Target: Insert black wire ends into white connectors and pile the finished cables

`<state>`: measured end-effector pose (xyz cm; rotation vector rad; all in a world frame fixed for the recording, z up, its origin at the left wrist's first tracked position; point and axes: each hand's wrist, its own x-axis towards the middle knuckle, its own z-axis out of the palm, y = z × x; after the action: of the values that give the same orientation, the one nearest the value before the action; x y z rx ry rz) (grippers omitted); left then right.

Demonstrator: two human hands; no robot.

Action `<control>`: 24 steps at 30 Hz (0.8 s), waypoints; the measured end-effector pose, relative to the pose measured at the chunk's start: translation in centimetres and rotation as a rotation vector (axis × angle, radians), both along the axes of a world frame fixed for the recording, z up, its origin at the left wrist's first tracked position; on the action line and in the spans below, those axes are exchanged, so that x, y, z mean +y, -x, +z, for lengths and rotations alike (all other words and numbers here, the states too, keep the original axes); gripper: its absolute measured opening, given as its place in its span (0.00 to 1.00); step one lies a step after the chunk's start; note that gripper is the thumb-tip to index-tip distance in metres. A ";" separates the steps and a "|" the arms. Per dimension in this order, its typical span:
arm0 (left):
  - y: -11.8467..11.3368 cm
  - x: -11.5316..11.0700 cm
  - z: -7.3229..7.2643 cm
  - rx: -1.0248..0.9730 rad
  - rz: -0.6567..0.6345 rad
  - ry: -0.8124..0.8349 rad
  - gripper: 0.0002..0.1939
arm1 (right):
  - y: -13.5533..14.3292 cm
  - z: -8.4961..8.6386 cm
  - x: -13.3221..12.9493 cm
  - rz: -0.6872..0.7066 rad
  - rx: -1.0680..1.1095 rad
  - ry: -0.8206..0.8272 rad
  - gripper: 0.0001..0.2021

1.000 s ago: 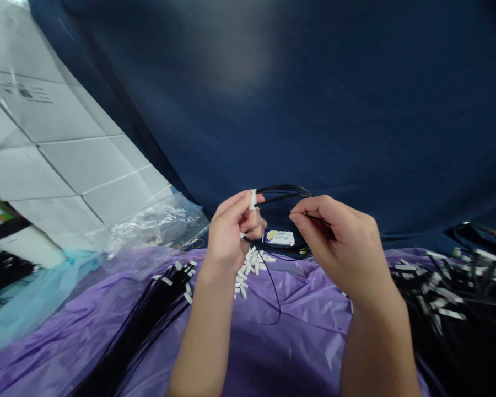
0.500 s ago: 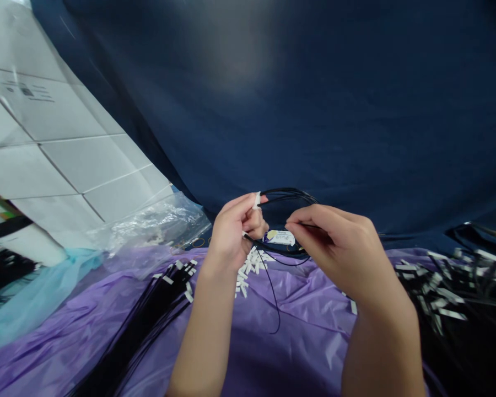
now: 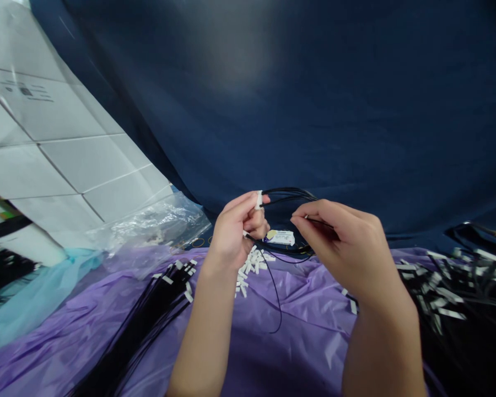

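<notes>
My left hand [image 3: 233,234] is closed, with a white connector [image 3: 259,199] pinched at its fingertips. Thin black wires [image 3: 287,191] run from that connector and arc over to the right hand. A second white piece [image 3: 245,235] shows at the lower fingers of the left hand, with more black wires trailing from it. One loose wire [image 3: 279,300] hangs down in a curve. My right hand [image 3: 347,242] pinches a black wire [image 3: 314,220], whose tip pokes out between thumb and forefinger. The rest of what the right palm holds is hidden.
Small white connectors [image 3: 252,267] lie heaped on purple plastic sheeting [image 3: 297,309]. Behind them is a white packet [image 3: 281,237]. Bundles of black wires with white ends lie at left [image 3: 144,320] and right [image 3: 450,292]. A dark blue cloth [image 3: 314,110] hangs behind; white boxes [image 3: 58,121] stand left.
My right hand has moved slightly right and up, away from the left, and the pinched wire's tip now shows. My left hand has barely shifted and still grips the connector.
</notes>
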<state>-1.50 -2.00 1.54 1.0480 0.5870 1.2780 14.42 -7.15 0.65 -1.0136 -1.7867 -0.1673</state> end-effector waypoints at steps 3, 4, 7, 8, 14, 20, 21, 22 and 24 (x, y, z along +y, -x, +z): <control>-0.2 -0.2 -0.1 0.034 0.017 -0.017 0.08 | 0.1 -0.1 0.2 -0.052 0.016 -0.049 0.04; -0.3 -0.2 -0.2 0.042 0.020 -0.029 0.08 | 0.2 -0.1 0.3 -0.073 0.022 -0.062 0.04; -0.5 -0.3 -0.4 0.054 0.020 -0.076 0.09 | 0.5 -0.2 0.3 -0.129 0.049 -0.083 0.02; -0.6 -0.3 -0.4 0.056 0.021 -0.089 0.09 | 0.7 -0.3 0.3 -0.136 0.056 -0.083 0.02; -0.8 -0.2 -0.7 0.076 0.030 -0.117 0.11 | 1.2 -0.4 0.3 -0.084 0.012 -0.029 0.04; -0.7 -0.1 -0.8 0.076 0.061 -0.092 0.11 | 1.4 -0.8 0.9 -0.076 -0.034 -0.039 0.07; -0.7 0.0 -0.8 0.073 0.065 -0.089 0.11 | 1.4 -0.8 1.0 -0.076 -0.038 -0.036 0.07; -0.7 0.0 -0.8 0.069 0.070 -0.087 0.11 | 1.4 -0.9 1.0 -0.075 -0.040 -0.035 0.07; -0.8 0.0 -0.9 0.060 0.077 -0.082 0.11 | 1.5 -0.9 1.0 -0.075 -0.042 -0.028 0.06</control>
<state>-0.72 -1.98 0.69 1.1439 0.6298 1.3515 12.87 -6.13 -0.27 -1.0645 -1.7805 -0.2616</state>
